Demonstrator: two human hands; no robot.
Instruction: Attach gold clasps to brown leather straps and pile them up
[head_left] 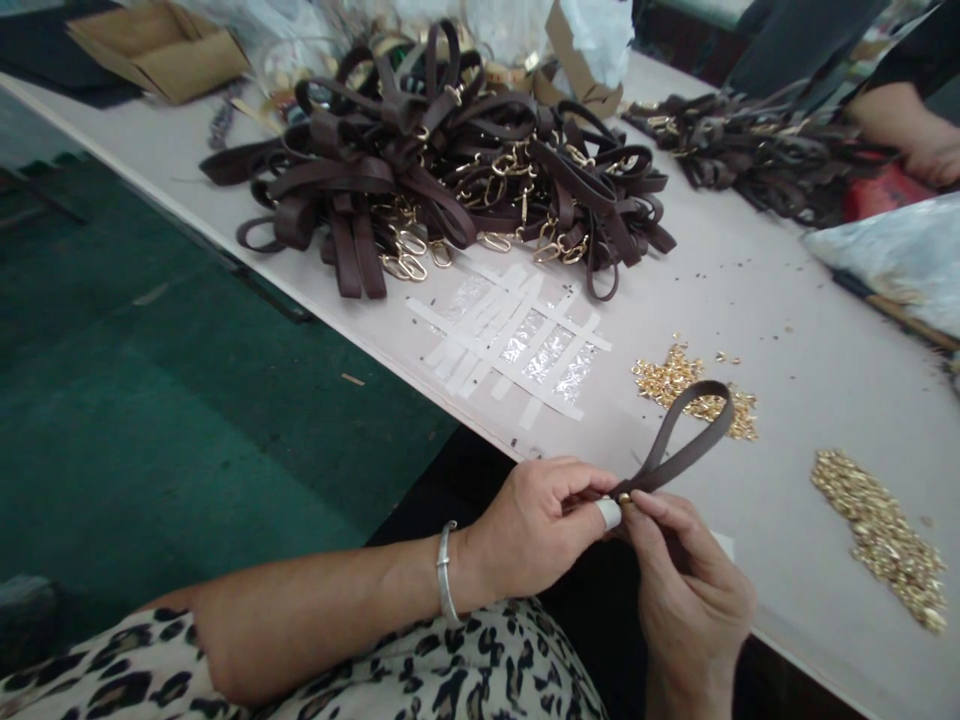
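A dark brown leather strap [686,455] is bent into a loop that rises from between my two hands near the table edge. My left hand [544,520], with white tape round the thumb and a bangle at the wrist, pinches the strap at the base of the loop. Opposite it, my right hand [682,550] closes its thumb and finger at the same spot, where a small gold-coloured piece [625,498] shows. The lower part of the strap is hidden by my hands. Behind the loop lies a pile of small gold metal pieces [667,375].
A large heap of brown straps with gold clips [442,170] covers the far table. White tape strips [517,340] are stuck in front of it. Another gold pile [877,535] lies right. At the far right, another person's hand [930,150] is beside more straps [765,150]. A cardboard box [157,50] stands far left.
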